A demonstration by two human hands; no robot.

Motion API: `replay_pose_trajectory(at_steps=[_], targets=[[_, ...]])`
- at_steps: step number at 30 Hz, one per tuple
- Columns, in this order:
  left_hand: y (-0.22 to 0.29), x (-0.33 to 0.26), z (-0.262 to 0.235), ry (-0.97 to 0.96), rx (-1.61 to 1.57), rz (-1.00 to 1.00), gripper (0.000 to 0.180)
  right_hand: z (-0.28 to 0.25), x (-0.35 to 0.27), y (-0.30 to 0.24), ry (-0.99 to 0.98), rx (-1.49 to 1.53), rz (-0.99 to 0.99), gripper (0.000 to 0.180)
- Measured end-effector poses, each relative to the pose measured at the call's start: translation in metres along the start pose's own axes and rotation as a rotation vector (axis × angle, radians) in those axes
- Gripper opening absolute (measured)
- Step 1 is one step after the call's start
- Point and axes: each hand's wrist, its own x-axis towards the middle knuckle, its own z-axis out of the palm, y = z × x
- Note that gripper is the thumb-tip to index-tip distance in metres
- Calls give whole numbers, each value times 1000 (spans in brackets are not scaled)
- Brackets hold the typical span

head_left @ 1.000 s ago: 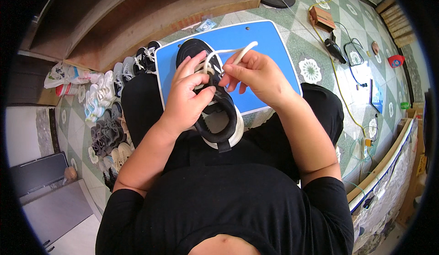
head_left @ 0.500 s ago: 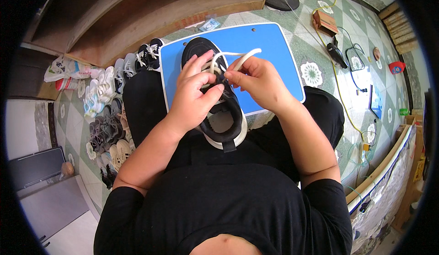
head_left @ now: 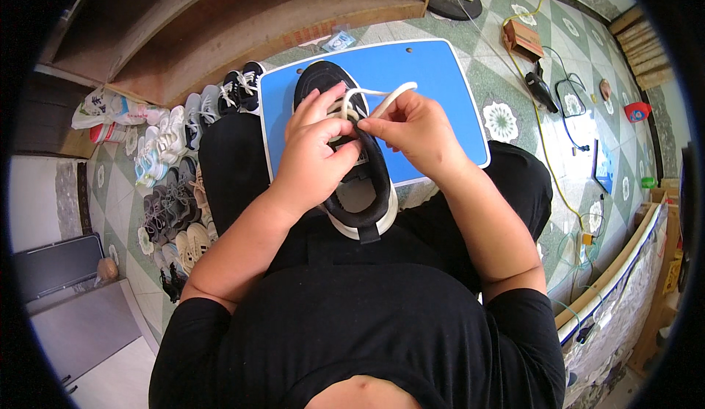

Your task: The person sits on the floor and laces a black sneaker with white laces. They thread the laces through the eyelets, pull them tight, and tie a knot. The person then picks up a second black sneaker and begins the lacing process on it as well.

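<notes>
A brown wooden shelf unit point(head_left: 242, 56) runs past the far left of the blue-topped, white-rimmed counter point(head_left: 429, 64), its side panel standing near the round black base point(head_left: 459, 4) of a stand. On the floor of green and pale tiles with white flower patterns point(head_left: 501, 122), a brown cardboard box point(head_left: 523, 40) and a black pistol-shaped appliance point(head_left: 541, 89) lie off to the right, with a red container point(head_left: 637, 111) farther out. To the left, a pair of black sneakers with white laces point(head_left: 250, 84) sits just beside the counter, next to a row of white shoes point(head_left: 172, 139) and a white plastic bag with coloured print point(head_left: 110, 111). The person's black-clad knees flank the counter.

The black low-cut sneaker with a white sole point(head_left: 380, 178) lies on the counter, toe pointing away, its heel jutting over the near edge towards the lap. Its padded collar gapes open, and a black tab hangs at the heel. The left hand point(head_left: 316, 141) rests across the upper, hiding much of the lacing; whether its fingers grip anything cannot be told. The right hand point(head_left: 417, 134) pinches the thick white lace point(head_left: 406, 86) between thumb and forefinger, and part of it loops up beside the upper.
</notes>
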Motion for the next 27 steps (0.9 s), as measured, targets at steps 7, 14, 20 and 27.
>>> replay_pose_trajectory(at_steps=[7, 14, 20, 27], targets=[[-1, 2, 3, 53, 19, 39, 10, -5, -1, -4, -83, -8, 70, 32], [9, 3, -3, 91, 73, 101, 8, -5, -21, -34, -147, -661, -145, 26], [32, -3, -46, 22, 369, 173, 6, -2, -19, -27, 43, -810, -280, 24], [42, 12, -20, 31, 517, 228, 13, 2, -17, -22, 37, -840, -421, 21]])
